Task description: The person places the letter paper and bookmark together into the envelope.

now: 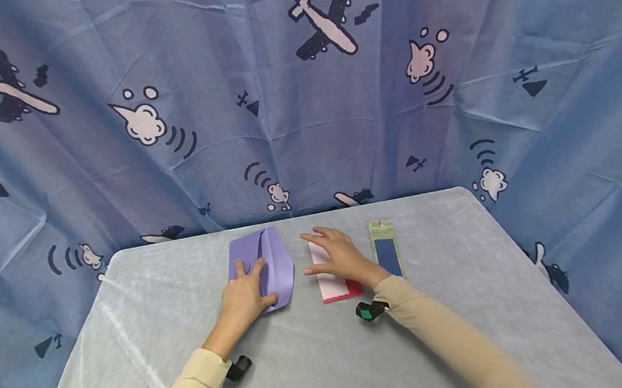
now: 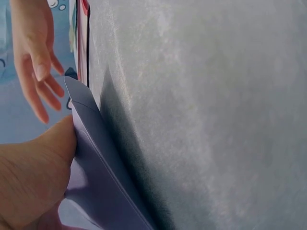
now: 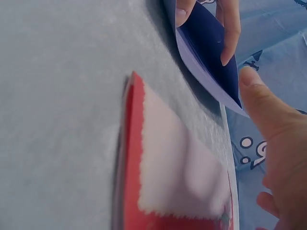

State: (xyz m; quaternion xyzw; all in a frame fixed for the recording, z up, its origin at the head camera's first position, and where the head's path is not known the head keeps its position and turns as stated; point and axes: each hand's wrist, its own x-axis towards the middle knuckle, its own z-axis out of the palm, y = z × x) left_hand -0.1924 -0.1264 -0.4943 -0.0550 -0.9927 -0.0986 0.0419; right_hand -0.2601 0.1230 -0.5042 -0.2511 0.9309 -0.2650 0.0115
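A purple paper envelope (image 1: 276, 267) lies on the left of the table, its flap folded out to the right and its mouth gaping. Across it rests my left hand (image 1: 244, 297), fingers spread on the body and thumb by the flap's lower end. In the right wrist view, fingers of that hand reach into the dark pocket of the envelope (image 3: 204, 36). My right hand (image 1: 343, 257) hovers over a red folded card (image 1: 329, 285) with a pale pink panel, its thumb and fingers apart and holding nothing. The hand hides part of the card.
Right of the red card lies a light green card (image 1: 381, 231) with a dark blue panel, partly covered by my right wrist. A grey cloth covers the table (image 1: 307, 371). Behind its far edge hangs a blue curtain (image 1: 217, 166) printed with aeroplanes.
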